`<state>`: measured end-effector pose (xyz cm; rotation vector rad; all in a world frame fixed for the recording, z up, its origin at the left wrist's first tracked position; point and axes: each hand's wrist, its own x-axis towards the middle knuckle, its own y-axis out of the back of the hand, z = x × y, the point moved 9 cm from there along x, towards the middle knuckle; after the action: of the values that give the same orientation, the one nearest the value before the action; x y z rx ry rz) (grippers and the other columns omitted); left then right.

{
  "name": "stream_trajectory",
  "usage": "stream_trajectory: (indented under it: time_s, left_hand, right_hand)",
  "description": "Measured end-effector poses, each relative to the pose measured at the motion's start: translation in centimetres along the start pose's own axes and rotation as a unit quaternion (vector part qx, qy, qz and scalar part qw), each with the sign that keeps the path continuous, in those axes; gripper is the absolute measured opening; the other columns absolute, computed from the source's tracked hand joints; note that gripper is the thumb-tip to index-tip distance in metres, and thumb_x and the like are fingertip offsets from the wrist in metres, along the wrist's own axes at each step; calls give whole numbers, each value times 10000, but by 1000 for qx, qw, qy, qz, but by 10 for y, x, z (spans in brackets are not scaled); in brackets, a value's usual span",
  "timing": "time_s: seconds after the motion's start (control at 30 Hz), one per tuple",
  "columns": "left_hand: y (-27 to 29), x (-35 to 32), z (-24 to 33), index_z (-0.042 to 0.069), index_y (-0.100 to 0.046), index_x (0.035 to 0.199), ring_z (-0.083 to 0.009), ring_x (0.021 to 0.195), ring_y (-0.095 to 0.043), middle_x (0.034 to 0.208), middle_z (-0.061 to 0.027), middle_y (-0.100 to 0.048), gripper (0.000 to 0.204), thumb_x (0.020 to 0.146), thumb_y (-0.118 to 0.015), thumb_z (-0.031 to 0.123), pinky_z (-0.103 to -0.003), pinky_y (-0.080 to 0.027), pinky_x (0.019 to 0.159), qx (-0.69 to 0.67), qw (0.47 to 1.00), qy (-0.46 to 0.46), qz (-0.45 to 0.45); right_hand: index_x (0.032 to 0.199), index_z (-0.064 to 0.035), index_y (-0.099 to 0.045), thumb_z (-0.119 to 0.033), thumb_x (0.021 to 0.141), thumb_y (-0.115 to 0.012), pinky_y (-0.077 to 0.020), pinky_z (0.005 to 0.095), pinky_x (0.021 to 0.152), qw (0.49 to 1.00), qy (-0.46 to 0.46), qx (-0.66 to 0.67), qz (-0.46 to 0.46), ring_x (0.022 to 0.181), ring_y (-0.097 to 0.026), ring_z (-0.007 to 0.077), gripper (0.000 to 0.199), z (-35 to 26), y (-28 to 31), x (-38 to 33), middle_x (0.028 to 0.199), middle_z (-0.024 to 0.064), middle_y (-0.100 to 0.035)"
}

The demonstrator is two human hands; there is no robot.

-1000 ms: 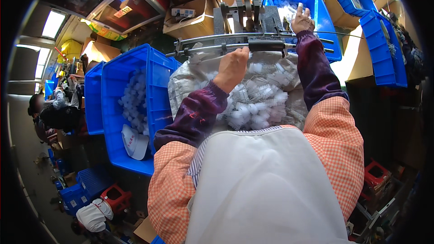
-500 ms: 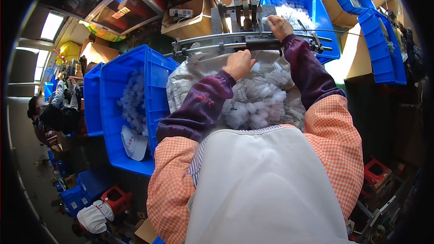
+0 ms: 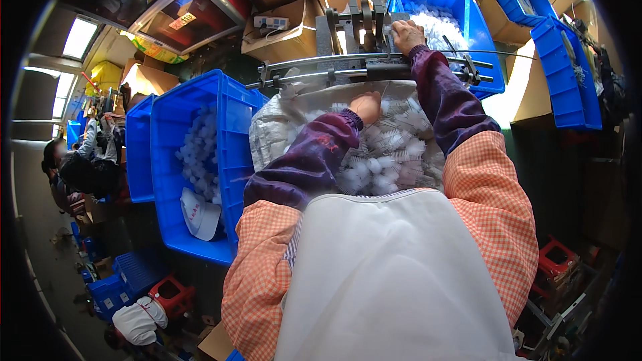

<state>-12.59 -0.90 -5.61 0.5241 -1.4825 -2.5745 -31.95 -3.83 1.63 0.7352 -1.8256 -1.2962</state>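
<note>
In the head view, the only one supplied, the right hand (image 3: 406,38) is seen at the right side of the dark machine (image 3: 326,35); a second ago it was held over the blue bin (image 3: 487,67) at the upper right, where small white pieces (image 3: 438,25) are heaped. The machine had been reached by half a second ago, so only a slight shift has been made since. Its fingers are bent downward and fairly close together; whether a piece is pinched in them cannot be told.

The left hand (image 3: 366,107) has been lowered from beside the black roller (image 3: 388,71) and is now held over the open sack (image 3: 267,130), in which spiky white pieces (image 3: 374,172) lie in a loose pile. Its fingers are curled in; what is held, if anything, is hidden.

For the work in hand, it may be judged that attention has been passed from the bin to the machine, while the pile is being attended to by the other hand.
</note>
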Motion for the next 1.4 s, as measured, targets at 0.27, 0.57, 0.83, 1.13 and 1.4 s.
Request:
stream_trajectory:
  time_s: [0.27,0.57,0.83,1.13,1.4]
  left_hand:
    - [7,-1,9,-25,-505,921,-370,901,-572,881,-219,-612,287,694,-607,119,-412,-453,784,-37,999,-29,-3]
    - [5,2,3,12,-522,990,-371,920,-557,958,-235,-579,305,689,-556,47,-405,-445,789,-89,994,-57,31]
    - [23,-3,7,26,-621,905,-354,894,-560,895,-211,-594,244,683,-519,17,-400,-449,788,-52,991,-87,89]
    - [39,-14,12,49,-654,874,-312,869,-583,890,-186,-614,227,675,-552,11,-372,-466,764,-31,994,-74,79]
    - [57,-25,23,31,-618,853,-319,812,-589,832,-171,-603,145,723,-557,45,-385,-466,728,-44,979,-134,146]
  right_hand:
    - [931,-132,-576,-285,828,-493,-324,401,863,999,2,-33,5,1032,-474,227,202,-4,0,0,991,30,-576]
    - [992,-185,-601,-307,829,-495,-290,436,886,999,-11,12,-35,1072,-462,223,229,2,-10,7,1044,1,-579]
    - [1020,-205,-621,-355,796,-512,-244,469,930,989,-128,-55,-43,1112,-434,240,290,27,-1,-3,1119,22,-557]
    - [978,-125,-622,-333,773,-513,-248,440,914,995,-91,-46,-20,1096,-388,271,312,-6,5,-17,1081,88,-525]
    - [910,-129,-613,-266,758,-501,-268,434,881,997,-52,-58,27,1051,-428,262,233,-52,1,-12,1004,75,-553]
